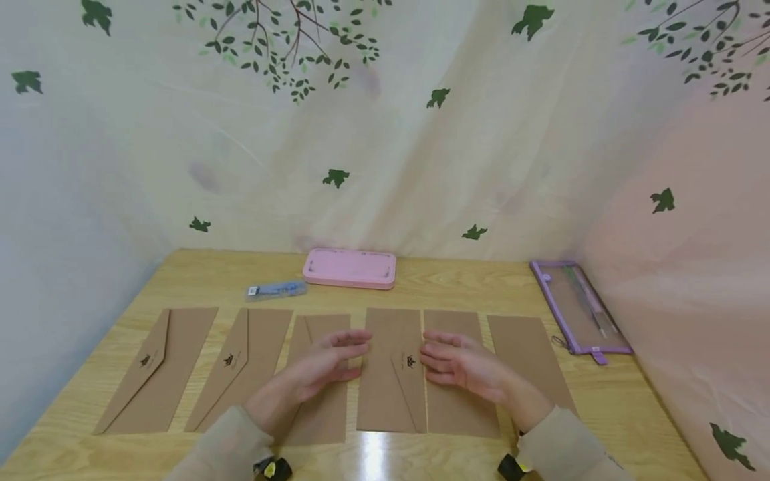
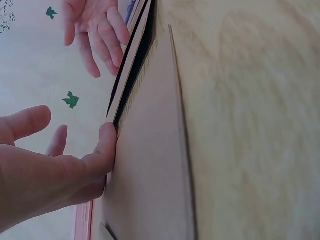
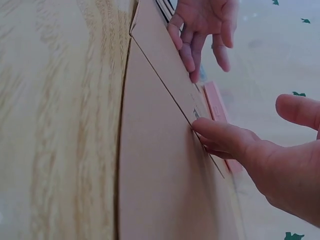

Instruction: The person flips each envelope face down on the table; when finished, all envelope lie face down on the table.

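Now the fourth envelope from the left (image 1: 385, 384) lies flat on the table (image 1: 463, 275) between the left hand (image 1: 329, 364) and right hand (image 1: 464, 366), fingers relaxed, loosely spread, perhaps squaring it; behind, the pink case (image 1: 349, 268) sits back, likely leaving them room.

A brown paper envelope (image 1: 385, 384) lies flat on the wooden table (image 1: 433, 461), its pointed, crown-printed flap (image 1: 411, 364) folded down along its right side, between two similar envelopes (image 1: 464, 414) in a row of six.

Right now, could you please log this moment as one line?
left hand: at left edge of envelope; right hand: at its right edge; held: nothing; pink case: farther back
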